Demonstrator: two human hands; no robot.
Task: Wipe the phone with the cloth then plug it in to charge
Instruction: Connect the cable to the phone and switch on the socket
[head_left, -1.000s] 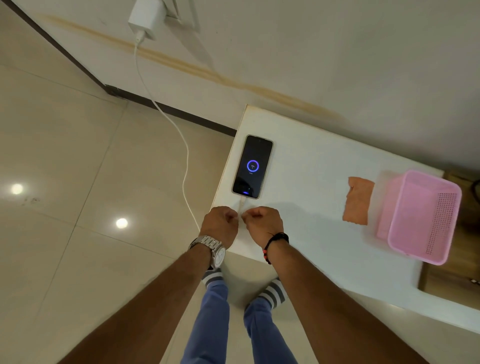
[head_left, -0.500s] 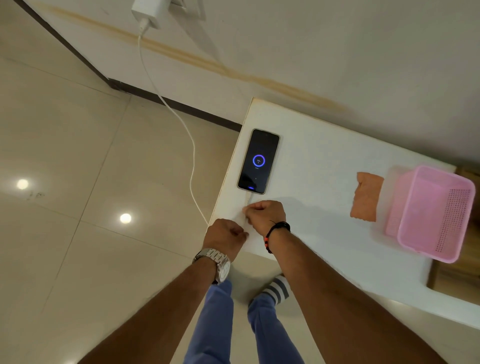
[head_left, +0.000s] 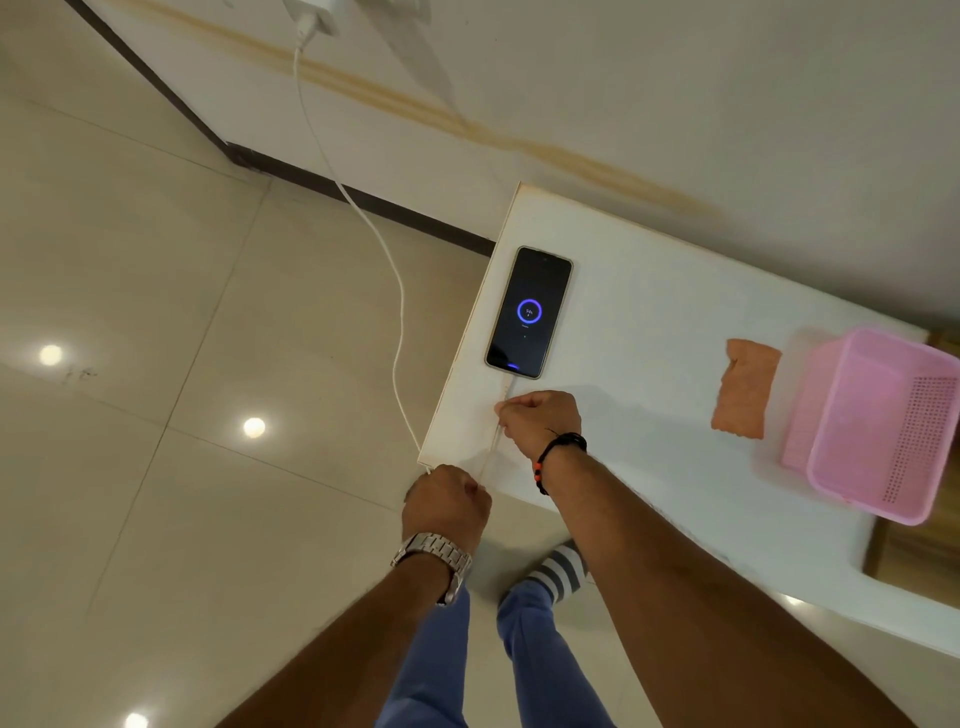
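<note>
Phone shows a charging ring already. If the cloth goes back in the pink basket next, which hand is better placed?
Probably the right hand: it is over the table, on the cloth's side. The left hand grips the cable off the table's corner.

head-worn view, looking steeply down, table (head_left: 649, 312) near

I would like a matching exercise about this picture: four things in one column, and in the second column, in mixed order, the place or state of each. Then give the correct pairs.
Things:
1. phone
2. cloth
3. basket
4. charger cable

Places or states:
A. pink, at the right end of the table
B. hangs from the wall adapter to the table's near corner
C. screen lit with a blue ring, near the table's left edge
D. orange, flat on the table, just left of the basket

Pairs: 1-C, 2-D, 3-A, 4-B
</note>
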